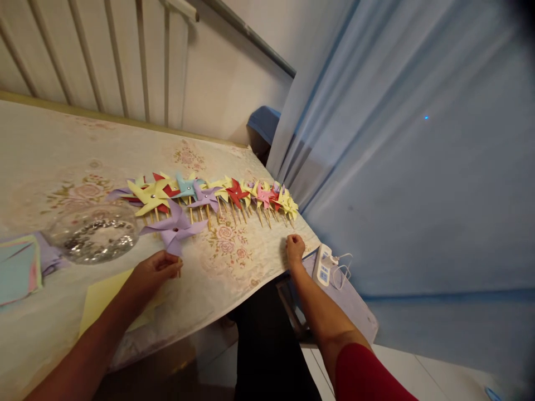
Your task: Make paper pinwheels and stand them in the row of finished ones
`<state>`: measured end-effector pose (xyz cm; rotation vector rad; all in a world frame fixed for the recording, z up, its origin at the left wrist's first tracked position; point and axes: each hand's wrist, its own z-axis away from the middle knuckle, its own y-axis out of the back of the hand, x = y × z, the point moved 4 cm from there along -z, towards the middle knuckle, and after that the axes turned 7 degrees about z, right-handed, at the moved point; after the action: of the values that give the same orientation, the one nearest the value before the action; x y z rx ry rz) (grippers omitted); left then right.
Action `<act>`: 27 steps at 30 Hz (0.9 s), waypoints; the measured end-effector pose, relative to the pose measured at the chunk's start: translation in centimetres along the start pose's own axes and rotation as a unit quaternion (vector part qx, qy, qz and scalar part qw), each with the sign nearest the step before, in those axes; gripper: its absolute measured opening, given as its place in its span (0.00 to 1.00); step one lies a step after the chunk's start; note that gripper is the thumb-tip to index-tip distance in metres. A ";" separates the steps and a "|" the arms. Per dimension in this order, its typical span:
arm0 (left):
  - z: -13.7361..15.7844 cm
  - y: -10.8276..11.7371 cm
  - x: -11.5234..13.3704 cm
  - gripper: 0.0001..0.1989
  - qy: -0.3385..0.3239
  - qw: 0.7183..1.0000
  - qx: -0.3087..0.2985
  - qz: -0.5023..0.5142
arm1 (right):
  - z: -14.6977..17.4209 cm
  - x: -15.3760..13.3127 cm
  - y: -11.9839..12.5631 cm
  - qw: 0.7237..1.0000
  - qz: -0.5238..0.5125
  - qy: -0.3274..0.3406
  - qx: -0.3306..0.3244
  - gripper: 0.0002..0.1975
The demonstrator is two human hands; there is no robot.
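Observation:
My left hand (154, 272) pinches the wooden stick of a purple paper pinwheel (174, 227), which lies just in front of a row of several finished pinwheels (217, 195) in yellow, red, blue, pink and purple. The row runs along the floral tablecloth (234, 250) toward the table's right corner. My right hand (295, 248) rests as a closed fist on the cloth near that corner, with nothing visible in it.
A clear dish of shiny silver bits (92, 233) sits left of my left hand. Coloured paper sheets (19, 267) lie at the far left and a yellow sheet (100, 298) under my left wrist. A white device with a cable (324, 264) lies beyond the corner; blue curtain (409, 167) at right.

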<state>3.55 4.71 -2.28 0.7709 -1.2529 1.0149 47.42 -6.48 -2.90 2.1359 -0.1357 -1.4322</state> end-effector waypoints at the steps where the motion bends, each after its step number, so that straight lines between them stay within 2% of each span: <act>1: 0.0 0.0 -0.1 0.14 0.002 1.000 -0.001 0.000 | -0.8 0.5 0.2 1.000 0.008 -0.001 0.012 0.08; 14: 0.0 0.4 -0.5 0.19 0.029 0.998 0.007 -0.047 | -6.8 4.8 -0.1 0.988 0.126 -0.018 0.090 0.11; 20: 0.0 0.4 -1.0 0.23 0.059 0.995 0.007 -0.085 | -7.9 4.7 -0.6 0.980 0.187 0.013 0.067 0.12; 27: -0.1 0.7 -2.0 0.24 0.069 0.992 0.000 -0.105 | -8.6 4.3 -1.3 0.970 0.240 0.015 0.039 0.14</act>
<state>2.96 4.71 -4.33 0.8010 -1.0312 0.8815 56.48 -3.66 -4.77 1.9988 -0.6591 -1.1219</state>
